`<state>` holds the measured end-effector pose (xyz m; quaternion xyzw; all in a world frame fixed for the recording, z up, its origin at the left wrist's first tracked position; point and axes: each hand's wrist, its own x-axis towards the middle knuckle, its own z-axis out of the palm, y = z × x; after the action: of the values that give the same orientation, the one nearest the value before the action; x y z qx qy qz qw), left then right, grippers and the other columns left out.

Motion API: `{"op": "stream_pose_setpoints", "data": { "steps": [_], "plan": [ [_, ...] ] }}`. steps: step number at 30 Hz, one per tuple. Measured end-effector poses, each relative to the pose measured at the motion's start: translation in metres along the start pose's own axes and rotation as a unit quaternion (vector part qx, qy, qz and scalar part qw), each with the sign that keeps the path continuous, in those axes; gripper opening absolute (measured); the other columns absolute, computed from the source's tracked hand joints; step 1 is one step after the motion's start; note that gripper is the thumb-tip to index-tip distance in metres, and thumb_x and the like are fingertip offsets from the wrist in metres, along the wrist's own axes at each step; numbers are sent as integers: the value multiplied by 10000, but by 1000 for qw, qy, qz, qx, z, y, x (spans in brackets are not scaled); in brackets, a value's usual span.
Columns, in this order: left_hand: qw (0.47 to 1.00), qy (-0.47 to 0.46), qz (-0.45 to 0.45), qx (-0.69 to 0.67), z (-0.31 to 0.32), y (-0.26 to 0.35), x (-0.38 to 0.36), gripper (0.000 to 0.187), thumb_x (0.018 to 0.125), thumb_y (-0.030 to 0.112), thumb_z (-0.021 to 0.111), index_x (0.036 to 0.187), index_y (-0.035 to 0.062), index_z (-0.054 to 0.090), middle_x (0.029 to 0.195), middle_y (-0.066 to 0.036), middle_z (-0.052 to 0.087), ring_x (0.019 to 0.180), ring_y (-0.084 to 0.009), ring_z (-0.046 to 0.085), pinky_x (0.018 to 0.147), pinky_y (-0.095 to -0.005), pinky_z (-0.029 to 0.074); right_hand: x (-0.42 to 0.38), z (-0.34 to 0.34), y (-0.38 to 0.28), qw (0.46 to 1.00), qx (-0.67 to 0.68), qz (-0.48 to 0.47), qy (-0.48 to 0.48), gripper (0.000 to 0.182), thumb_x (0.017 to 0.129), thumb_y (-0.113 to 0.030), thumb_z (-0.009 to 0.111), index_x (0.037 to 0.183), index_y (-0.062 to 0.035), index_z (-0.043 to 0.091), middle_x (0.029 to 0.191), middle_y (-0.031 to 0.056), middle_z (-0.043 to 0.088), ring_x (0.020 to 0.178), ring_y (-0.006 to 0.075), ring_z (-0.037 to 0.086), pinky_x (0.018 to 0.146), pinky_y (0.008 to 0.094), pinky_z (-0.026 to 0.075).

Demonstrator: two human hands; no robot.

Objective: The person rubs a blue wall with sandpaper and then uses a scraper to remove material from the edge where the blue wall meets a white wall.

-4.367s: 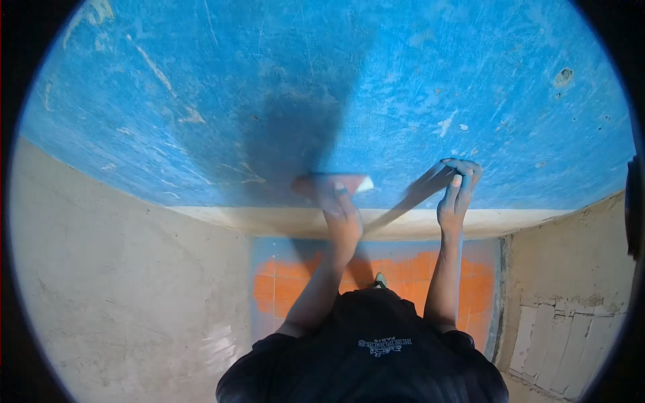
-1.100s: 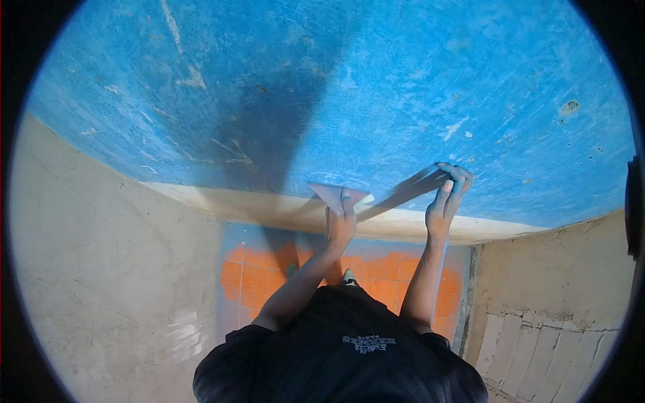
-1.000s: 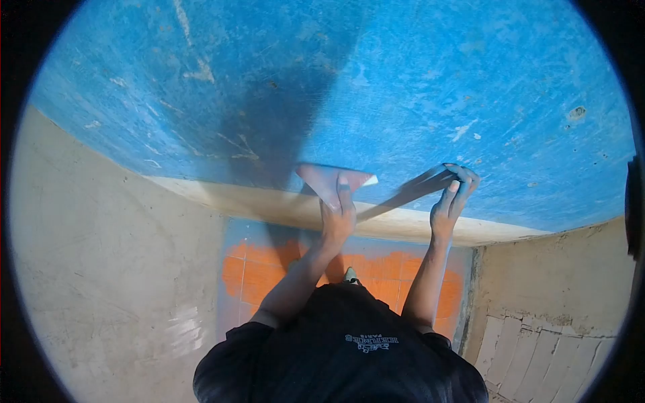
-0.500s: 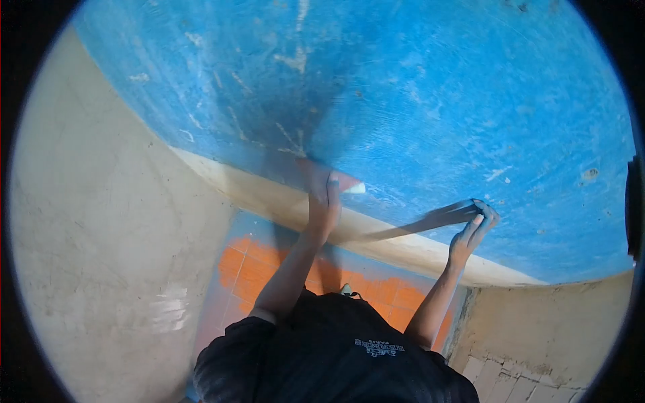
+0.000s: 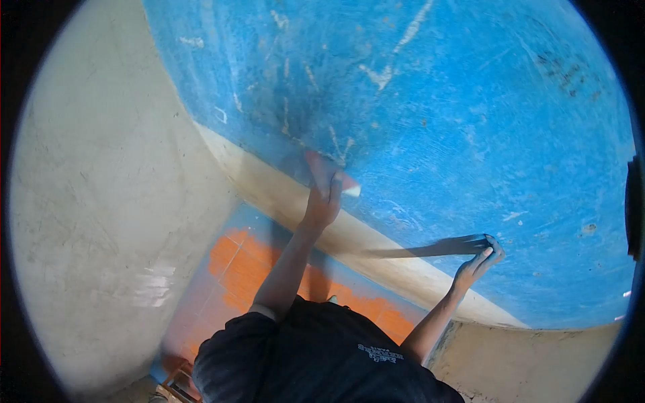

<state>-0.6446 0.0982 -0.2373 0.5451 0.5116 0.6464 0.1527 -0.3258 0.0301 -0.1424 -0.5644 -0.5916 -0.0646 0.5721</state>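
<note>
My left hand [image 5: 325, 195] is pressed to the lower part of a blue painted wall [image 5: 443, 101]. Its fingers lie over a reddish sheet of sandpaper [image 5: 349, 183], which has a pale white edge at its right end. Slight blur softens the fingers and the sheet. Further right, my right hand [image 5: 478, 263] rests its dusty fingertips against the same wall, fingers stretched out and nothing held. A long dark shadow runs left from it.
A cream band [image 5: 396, 260] runs along the wall's base. Orange floor tiles [image 5: 232, 258] below carry bluish-grey dust. A plain beige wall [image 5: 114, 168] stands at left, and a wooden frame [image 5: 176, 381] sits at lower left.
The view has tilted, so the wall marks sit further right. Against those marks, my left hand and the sandpaper have shifted left. My right hand stays at about the same wall spot.
</note>
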Motion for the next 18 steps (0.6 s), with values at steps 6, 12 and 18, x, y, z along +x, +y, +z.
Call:
{"op": "stream_pose_setpoints", "data": {
  "steps": [6,12,18],
  "plan": [
    [997,-51,-41,48,-2,-22,-13,289,888,185,406,1067,-30,478,809,-271,566,724,-446,549,644,-486,437,-1,1,-3,1000,-11,0,6,411,992,-331,263,1047,10,485,1019,116,382,972,231,425,864,370,344],
    [966,-61,-225,113,11,-122,-80,308,890,242,428,986,-30,534,885,-259,584,876,-437,551,733,-475,427,0,3,-3,999,-35,-6,5,419,991,-352,267,1051,1,486,1008,111,385,944,221,420,847,359,346],
    [989,-11,-149,1,-25,-14,1,352,892,299,416,971,-28,519,825,-272,586,783,-449,557,687,-491,437,-4,3,-1,1000,-26,0,9,413,992,-350,272,1061,1,479,987,111,393,922,219,425,833,358,351]
  ]
}}
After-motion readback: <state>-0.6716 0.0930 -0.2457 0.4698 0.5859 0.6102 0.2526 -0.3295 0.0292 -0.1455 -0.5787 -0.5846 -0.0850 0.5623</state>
